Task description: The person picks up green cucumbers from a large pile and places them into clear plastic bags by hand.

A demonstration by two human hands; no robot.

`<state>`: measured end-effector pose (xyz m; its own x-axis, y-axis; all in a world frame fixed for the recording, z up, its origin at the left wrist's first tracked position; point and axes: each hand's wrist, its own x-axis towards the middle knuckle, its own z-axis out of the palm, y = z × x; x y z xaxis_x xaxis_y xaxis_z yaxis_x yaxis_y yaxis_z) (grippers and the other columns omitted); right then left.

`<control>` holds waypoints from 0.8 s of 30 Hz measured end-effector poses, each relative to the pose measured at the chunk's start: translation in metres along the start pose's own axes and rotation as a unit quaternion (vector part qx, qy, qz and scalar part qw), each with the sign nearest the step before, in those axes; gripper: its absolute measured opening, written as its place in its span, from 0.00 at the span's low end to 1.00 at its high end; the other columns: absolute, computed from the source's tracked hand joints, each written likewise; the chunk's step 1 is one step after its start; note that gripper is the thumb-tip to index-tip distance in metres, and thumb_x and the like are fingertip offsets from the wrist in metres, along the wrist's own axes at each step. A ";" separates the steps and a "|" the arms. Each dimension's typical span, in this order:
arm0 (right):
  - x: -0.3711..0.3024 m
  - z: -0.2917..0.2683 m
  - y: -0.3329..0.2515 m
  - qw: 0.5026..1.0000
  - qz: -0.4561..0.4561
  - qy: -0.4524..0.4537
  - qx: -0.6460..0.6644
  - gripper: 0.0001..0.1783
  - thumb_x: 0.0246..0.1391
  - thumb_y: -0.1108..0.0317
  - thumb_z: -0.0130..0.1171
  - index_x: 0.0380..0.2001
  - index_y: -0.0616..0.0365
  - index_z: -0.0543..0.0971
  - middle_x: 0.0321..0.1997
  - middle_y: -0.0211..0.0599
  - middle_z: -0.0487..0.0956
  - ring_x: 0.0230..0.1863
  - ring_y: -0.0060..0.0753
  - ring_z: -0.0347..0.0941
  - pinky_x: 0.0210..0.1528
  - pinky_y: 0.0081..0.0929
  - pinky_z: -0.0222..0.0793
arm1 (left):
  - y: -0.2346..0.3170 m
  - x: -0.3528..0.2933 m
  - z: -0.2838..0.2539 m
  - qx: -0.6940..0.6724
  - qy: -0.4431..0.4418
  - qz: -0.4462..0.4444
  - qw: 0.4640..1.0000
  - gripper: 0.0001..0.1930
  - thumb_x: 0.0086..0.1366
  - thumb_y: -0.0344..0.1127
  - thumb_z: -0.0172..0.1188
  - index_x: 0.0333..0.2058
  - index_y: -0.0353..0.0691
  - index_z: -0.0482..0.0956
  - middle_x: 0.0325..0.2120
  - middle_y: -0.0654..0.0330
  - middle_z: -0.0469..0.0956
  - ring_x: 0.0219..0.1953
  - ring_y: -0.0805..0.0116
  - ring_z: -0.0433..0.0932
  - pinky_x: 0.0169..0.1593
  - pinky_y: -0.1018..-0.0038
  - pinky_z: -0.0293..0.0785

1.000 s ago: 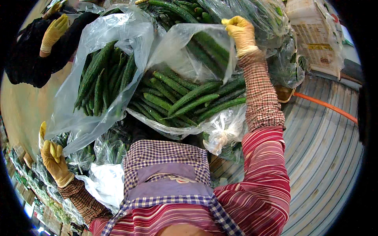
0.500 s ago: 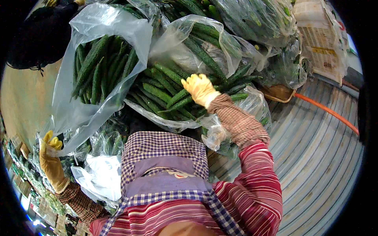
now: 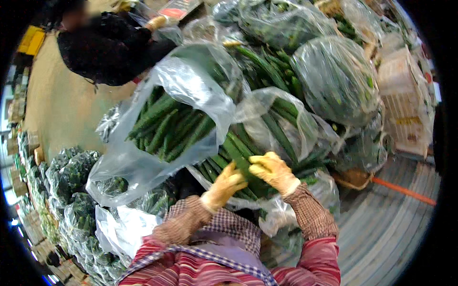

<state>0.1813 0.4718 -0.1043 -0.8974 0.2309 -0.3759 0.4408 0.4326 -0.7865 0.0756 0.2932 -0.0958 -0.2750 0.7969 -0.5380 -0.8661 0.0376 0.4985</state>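
Long, bumpy green cucumbers lie piled in an opened clear plastic bag before me. Both my hands wear yellowish gloves and are over this pile, a little apart. My left hand reaches in from the near left, thumb and fingers apart at the cucumbers. On the right side, my right hand has its fingers bent over a cucumber, smeared by motion and partly hidden. To the left, a large clear bag gapes open, with several cucumbers lying side by side inside it; neither hand touches it.
Full bags of cucumbers stand at the far right beside a pale plastic crate. At the far left a person in dark clothing is at work. White plastic bags lie near my left arm. More bagged greens line the left.
My left hand has let go of the large bag's edge and come right to the cucumber pile. My right hand stays at the pile. The view has shifted, showing more of the person.
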 end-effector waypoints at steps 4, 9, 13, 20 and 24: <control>0.036 -0.004 0.067 0.880 0.131 0.251 -0.381 0.48 0.44 0.55 0.66 0.66 0.49 0.52 0.44 0.42 0.71 0.42 0.47 0.69 0.45 0.38 0.68 | -0.036 0.051 -0.017 -0.028 0.031 -0.023 0.999 0.16 0.59 0.29 0.55 0.46 0.30 0.75 0.21 0.64 0.69 0.24 0.75 0.69 0.31 0.77 0.70; 0.024 0.004 0.114 0.931 0.158 0.170 -0.282 0.48 0.49 0.60 0.62 0.67 0.58 0.46 0.44 0.47 0.72 0.44 0.45 0.70 0.45 0.40 0.70 | -0.039 0.054 -0.016 -0.190 -0.054 -0.110 0.974 0.33 0.53 0.30 0.52 0.60 0.33 0.60 0.57 0.48 0.66 0.52 0.54 0.72 0.57 0.59 0.67; -0.018 0.035 0.055 0.981 -0.066 0.184 -0.003 0.33 0.56 0.60 0.55 0.60 0.62 0.59 0.43 0.51 0.72 0.44 0.46 0.70 0.49 0.37 0.66 | -0.048 0.073 -0.040 -0.316 -0.111 -0.085 0.938 0.38 0.54 0.34 0.54 0.64 0.45 0.53 0.60 0.47 0.60 0.62 0.49 0.60 0.60 0.46 0.61; 0.056 -0.040 0.114 0.833 0.117 0.321 -0.436 0.39 0.52 0.60 0.58 0.64 0.54 0.54 0.57 0.42 0.66 0.57 0.48 0.63 0.57 0.45 0.62 | -0.044 0.070 -0.030 -0.286 -0.117 -0.142 0.941 0.40 0.56 0.34 0.56 0.66 0.50 0.48 0.49 0.42 0.72 0.52 0.47 0.72 0.55 0.39 0.64; 0.088 -0.081 0.096 0.815 0.341 0.129 -0.449 0.48 0.44 0.50 0.66 0.64 0.50 0.53 0.57 0.39 0.67 0.59 0.40 0.63 0.53 0.41 0.65 | -0.037 0.061 -0.037 -0.287 -0.128 -0.151 0.937 0.41 0.57 0.33 0.56 0.66 0.50 0.44 0.49 0.41 0.71 0.51 0.46 0.73 0.55 0.38 0.63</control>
<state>0.1459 0.6045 -0.1734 -0.4544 0.8108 -0.3689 0.7758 0.5638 0.2834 0.0756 0.3182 -0.1726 0.0640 0.9234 -0.3785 -0.9903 0.0120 -0.1381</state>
